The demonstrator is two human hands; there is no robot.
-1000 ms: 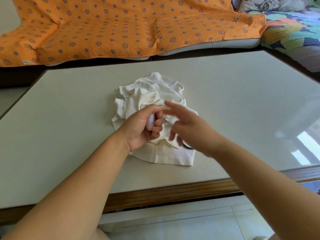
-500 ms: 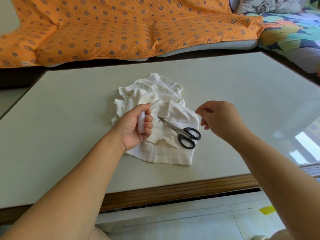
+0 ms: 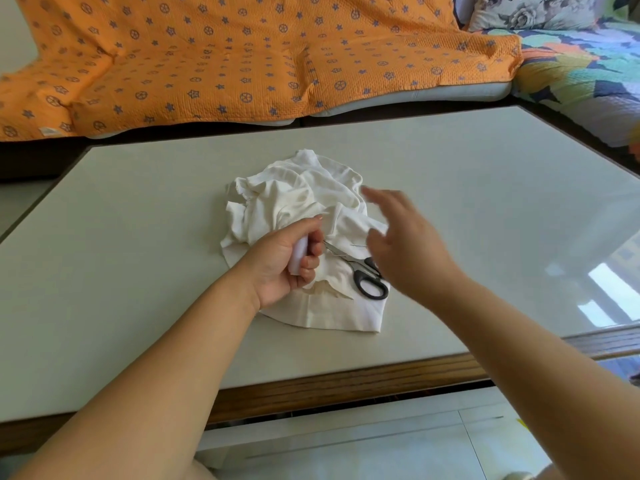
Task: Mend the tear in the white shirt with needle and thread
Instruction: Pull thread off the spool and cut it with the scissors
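Observation:
The white shirt (image 3: 304, 199) lies crumpled in the middle of the table (image 3: 138, 237). My left hand (image 3: 280, 261) rests on its near left part and grips a small white thread spool (image 3: 298, 256). Black-handled scissors (image 3: 363, 275) lie on the shirt, just right of that hand. A thin needle (image 3: 358, 245) lies on the fabric above the scissors. My right hand (image 3: 405, 247) hovers, blurred, over the shirt's right side with its fingers spread, partly covering the scissors' handles. No thread is visible.
A sofa with an orange star-patterned cover (image 3: 242, 53) runs along the table's far side. A multicoloured quilt (image 3: 581, 71) lies at the right. The table's wooden front edge (image 3: 346, 382) is close to me.
My right hand swung out to the right with its fingers pinched, then came back over the shirt with fingers spread. The left hand stayed on the spool.

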